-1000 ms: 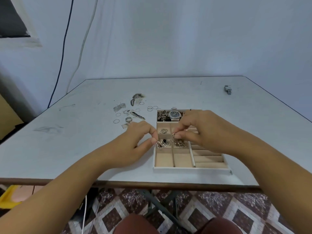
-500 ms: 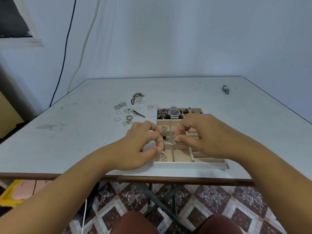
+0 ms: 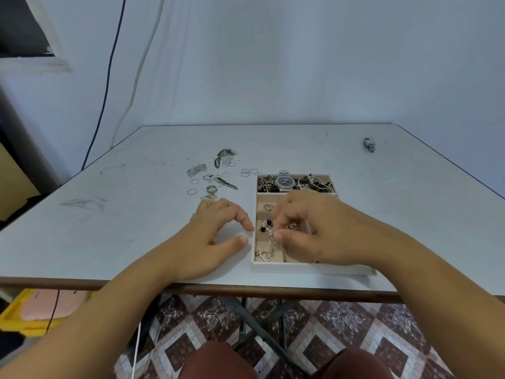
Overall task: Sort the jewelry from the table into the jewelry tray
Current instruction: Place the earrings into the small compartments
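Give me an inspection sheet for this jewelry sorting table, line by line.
Surface: white table, scuffed on the left.
Job's things: jewelry tray near the front edge, watch in its far compartment; loose jewelry, rings and leaf shapes, left of it.
Clutter: small metal piece far right.
Hands: left hand rests on the table, holding nothing; right hand pinches a chain over the tray's near-left compartment.
Cables: dark cable and white cable on the wall.
Surroundings: yellow bin, tiled floor.
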